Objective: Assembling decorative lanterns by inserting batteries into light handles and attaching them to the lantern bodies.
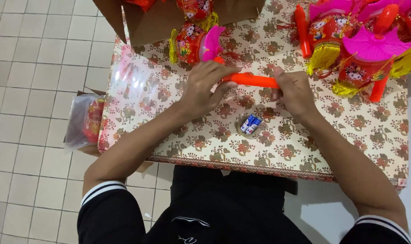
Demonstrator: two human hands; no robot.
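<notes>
Item: long orange plastic rod-shaped handle [250, 81], lying level just above the counter [169, 131], which wears a cream floral-patterned cloth. Long axis runs roughly nine o'clock to three o'clock, dipping slightly toward three.

Left hand [204, 86]: closed round the nine o'clock end of the handle, fingers curled over the top and thumb underneath, where the handle meets a red toy lantern with a pink fan-shaped top and yellow tassel fringe [194, 43].

Right hand [296, 92]: pinching the three o'clock end, fingertips folded round its tip. Both hands touch the handle, one at each end; its bare middle shows between them.

Nearby: two small blue-and-white cylindrical batteries [250, 124] lying side by side at six o'clock from the handle, apart from both hands. Cluster of finished red-and-pink lanterns with orange handles [359, 45] at two o'clock. Brown cardboard box [156, 20] at eleven o'clock. Clear plastic bag of red pieces [83, 119] off the counter edge at nine o'clock, over the tiled floor [29, 68].
</notes>
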